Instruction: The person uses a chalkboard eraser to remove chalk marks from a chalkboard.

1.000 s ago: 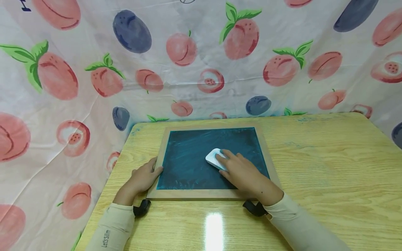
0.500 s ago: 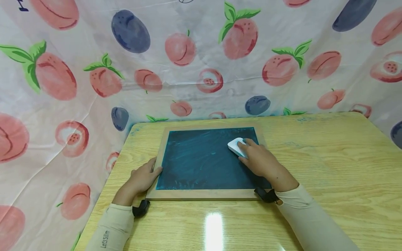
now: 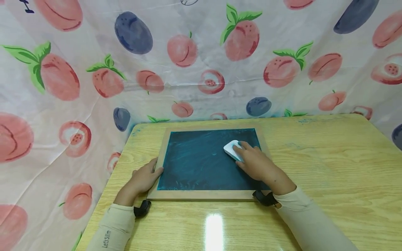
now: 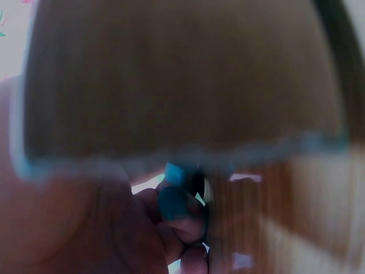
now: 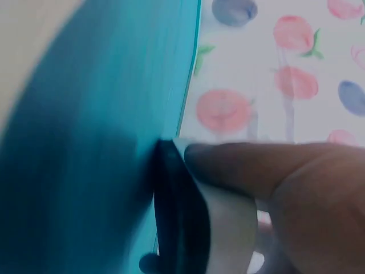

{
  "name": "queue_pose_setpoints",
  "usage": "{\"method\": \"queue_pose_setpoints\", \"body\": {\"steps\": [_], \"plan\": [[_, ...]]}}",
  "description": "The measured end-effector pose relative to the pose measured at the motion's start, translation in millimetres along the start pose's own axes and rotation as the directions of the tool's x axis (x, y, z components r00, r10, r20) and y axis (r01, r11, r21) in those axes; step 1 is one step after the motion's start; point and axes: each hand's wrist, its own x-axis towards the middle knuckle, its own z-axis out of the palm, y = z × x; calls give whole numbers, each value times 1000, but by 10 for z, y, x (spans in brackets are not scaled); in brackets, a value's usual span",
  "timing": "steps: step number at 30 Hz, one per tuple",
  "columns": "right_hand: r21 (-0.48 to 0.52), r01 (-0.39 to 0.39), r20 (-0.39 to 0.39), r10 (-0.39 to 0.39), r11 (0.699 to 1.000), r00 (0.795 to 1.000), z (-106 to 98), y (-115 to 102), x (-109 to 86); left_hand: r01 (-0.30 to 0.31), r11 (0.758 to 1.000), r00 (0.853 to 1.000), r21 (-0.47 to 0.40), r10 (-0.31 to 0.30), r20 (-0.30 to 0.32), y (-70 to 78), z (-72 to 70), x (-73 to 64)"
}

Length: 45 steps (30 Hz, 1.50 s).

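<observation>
A small blackboard [image 3: 201, 170] with a pale wooden frame lies flat on the table, its dark surface streaked with blue-green chalk dust. On its right half, my right hand [image 3: 255, 162] grips a white blackboard eraser [image 3: 231, 149], thumb on the near side and fingers over the top. The right wrist view shows the eraser's dark underside [image 5: 185, 222] against the board. My left hand [image 3: 143, 178] holds the left side of the frame, thumb on top; its other fingers [image 4: 174, 202] are at the frame's outer edge, partly hidden in the left wrist view.
The wood-grain table [image 3: 317, 164] extends well to the right of the board, with chalk smudges near its back edge. A fruit-print cloth [image 3: 194, 76] hangs behind and along the left. Black wrist straps [image 3: 264, 198] sit close to the board's front edge.
My right hand has swept the eraser from the board's middle to the right, then slightly back left. A small blue-green mark the eraser covered now shows. My left hand stays put.
</observation>
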Motion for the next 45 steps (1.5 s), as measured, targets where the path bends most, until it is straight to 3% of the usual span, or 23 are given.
{"method": "queue_pose_setpoints", "body": {"steps": [8,16,20,25,32,45], "plan": [[88,138,131,-149,987,980,137,-423,-62,-11,1000,1000,-4,11,4,26,14,7],[76,203,143,-212,976,967,220,-677,-110,-13,1000,1000,4,13,0,49,4,15],[57,162,120,-168,985,979,214,-611,-67,-13,1000,1000,-1,13,-4,37,10,20],[-8,73,39,-72,997,997,163,-352,13,-13,1000,1000,-4,13,-2,18,31,32],[-14,-60,-41,59,998,997,11,27,48,-8,1000,1000,-7,8,-4,17,20,25],[-23,-81,-56,80,996,995,8,62,69,-2,1000,1000,-4,2,-7,0,-2,3]]}}
